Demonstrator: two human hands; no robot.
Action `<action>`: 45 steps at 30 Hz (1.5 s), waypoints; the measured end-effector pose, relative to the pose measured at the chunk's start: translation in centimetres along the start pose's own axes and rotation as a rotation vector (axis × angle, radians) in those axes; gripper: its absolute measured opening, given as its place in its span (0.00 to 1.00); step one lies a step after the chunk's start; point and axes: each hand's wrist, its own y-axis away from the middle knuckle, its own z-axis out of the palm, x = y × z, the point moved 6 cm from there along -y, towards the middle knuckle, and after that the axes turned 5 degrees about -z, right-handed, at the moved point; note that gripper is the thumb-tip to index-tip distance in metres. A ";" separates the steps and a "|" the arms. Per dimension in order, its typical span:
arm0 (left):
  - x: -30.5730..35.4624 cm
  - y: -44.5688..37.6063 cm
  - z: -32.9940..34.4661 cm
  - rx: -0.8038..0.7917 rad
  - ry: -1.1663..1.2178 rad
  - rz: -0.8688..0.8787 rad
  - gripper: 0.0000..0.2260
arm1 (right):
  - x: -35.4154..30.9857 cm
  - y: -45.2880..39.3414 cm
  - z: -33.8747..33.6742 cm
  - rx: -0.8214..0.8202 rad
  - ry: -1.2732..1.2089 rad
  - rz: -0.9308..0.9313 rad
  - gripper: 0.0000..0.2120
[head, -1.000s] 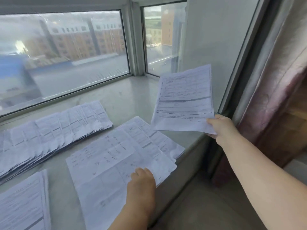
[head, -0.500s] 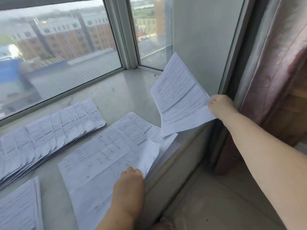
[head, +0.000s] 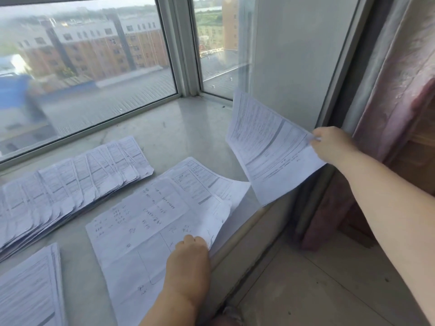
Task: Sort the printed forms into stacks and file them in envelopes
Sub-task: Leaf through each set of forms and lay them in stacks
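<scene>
Since the earlier frames, the lifted form (head: 270, 147) has tipped up more on its side, and the top sheet (head: 150, 231) of the near pile has curled up at its right edge. From the head view, the right hand (head: 334, 144) pinches the lifted form by its right edge and holds it in the air over the right end of the window ledge (head: 179, 128). The left hand (head: 188, 262) presses down on the top sheet of the near pile, and its fingertips seem tucked under the curled edge, though I cannot tell for sure. That pile sits right at the front edge of the ledge, and some of it hangs over. If the left hand lets go or pushes the wrong way, sheets could slide off onto the floor (head: 306, 290). The lifted form is held by one small pinch, so it could flop or slip. A fanned row of forms (head: 77, 177) lies along the left side, near the window (head: 94, 67). Another stack (head: 30, 285) sits at the near left corner. Bare ledge at the back right corner, by the window frame, gives room to put a sheet down. No envelopes show yet.
</scene>
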 end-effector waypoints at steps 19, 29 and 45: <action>1.1 0.8 -0.4 0.126 0.089 0.084 0.20 | -2.3 2.2 12.2 -0.631 -0.528 0.094 0.07; 1.0 0.5 0.6 0.097 -0.001 0.074 0.11 | -8.1 2.6 16.1 -0.799 -0.451 -0.066 0.06; -7.1 4.3 -2.8 0.067 0.306 0.129 0.29 | -18.0 14.2 9.7 -0.463 -0.663 -0.116 0.08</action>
